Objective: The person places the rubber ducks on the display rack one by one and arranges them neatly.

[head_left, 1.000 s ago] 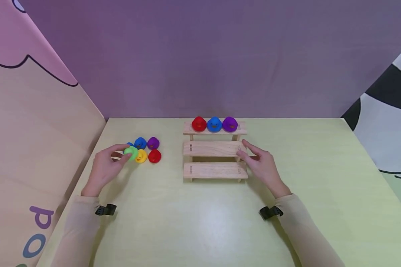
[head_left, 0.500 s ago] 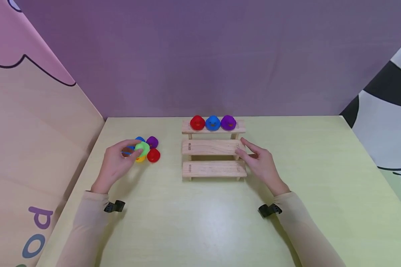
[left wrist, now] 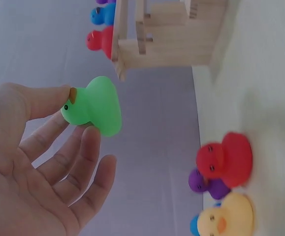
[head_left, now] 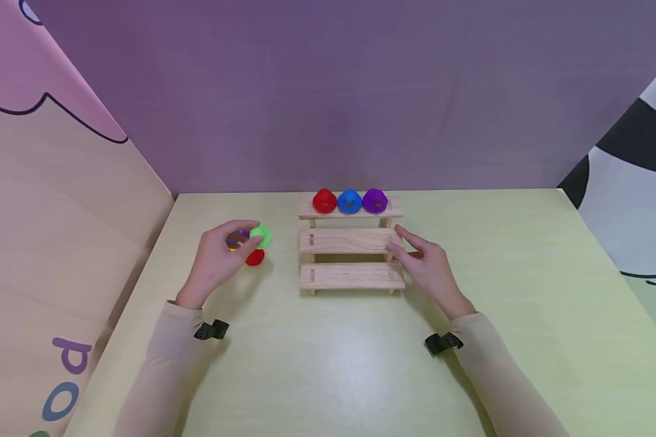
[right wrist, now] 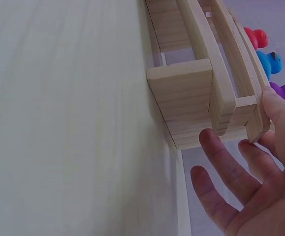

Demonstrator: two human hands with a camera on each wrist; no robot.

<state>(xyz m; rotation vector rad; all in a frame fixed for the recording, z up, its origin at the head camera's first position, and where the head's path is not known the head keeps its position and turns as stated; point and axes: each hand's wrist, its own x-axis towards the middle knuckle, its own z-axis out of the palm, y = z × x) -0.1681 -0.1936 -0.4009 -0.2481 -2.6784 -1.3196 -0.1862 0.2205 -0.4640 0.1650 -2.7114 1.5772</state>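
My left hand (head_left: 214,262) pinches a green rubber duck (head_left: 262,237) between thumb and fingers, lifted above the table. In the left wrist view the green duck (left wrist: 103,105) is tipped on its side, the thumb at its beak. My right hand (head_left: 430,270) grips the right end of the middle step of a wooden three-step stand (head_left: 341,241), thumb on top in the right wrist view. A red duck (head_left: 325,201), a blue duck (head_left: 350,201) and a purple duck (head_left: 375,201) sit in a row on the top step. The lower two steps hold no ducks.
Below the left hand stand a red duck (left wrist: 236,160), a purple duck (left wrist: 208,186) and a yellow duck (left wrist: 231,216), with blue partly hidden behind. A purple wall (head_left: 361,97) rises behind the table (head_left: 328,364).
My left hand has carried the green duck to the right, over the loose ducks, toward the stand. My right hand has kept its grip on the middle step.
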